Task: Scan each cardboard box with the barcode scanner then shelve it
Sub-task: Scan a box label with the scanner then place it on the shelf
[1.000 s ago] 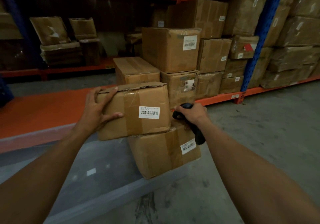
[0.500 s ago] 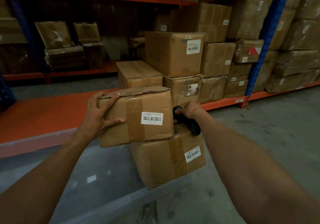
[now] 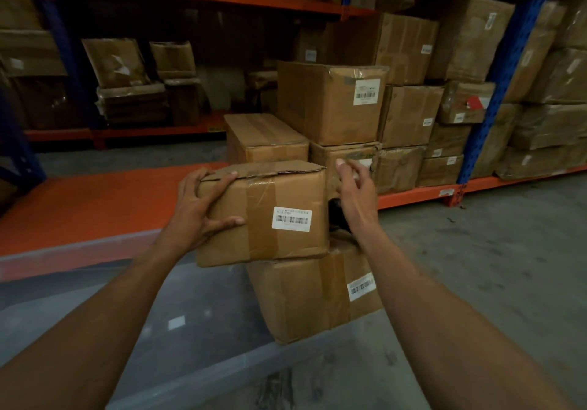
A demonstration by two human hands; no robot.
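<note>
A taped cardboard box [image 3: 263,216] with a white barcode label [image 3: 291,219] sits on top of a second labelled box [image 3: 305,295]. My left hand [image 3: 197,212] grips the top box's left end, fingers over its top edge and thumb on the front. At the box's right end my right hand [image 3: 354,187] is raised with its fingers spread, holding nothing. The black barcode scanner [image 3: 336,216] shows as a dark shape below that hand, between the box and my wrist, resting on the lower box and mostly hidden.
Both boxes stand in a grey plastic tub [image 3: 190,378] in front of a low orange shelf [image 3: 95,200]. Several stacked boxes [image 3: 327,101] fill the shelf's right part. A blue rack upright [image 3: 495,92] stands farther right, with concrete floor [image 3: 476,251] beside it.
My right hand has let go of the scanner, leaving it on the lower box, and risen to the top box's right end. The left hand keeps its grip.
</note>
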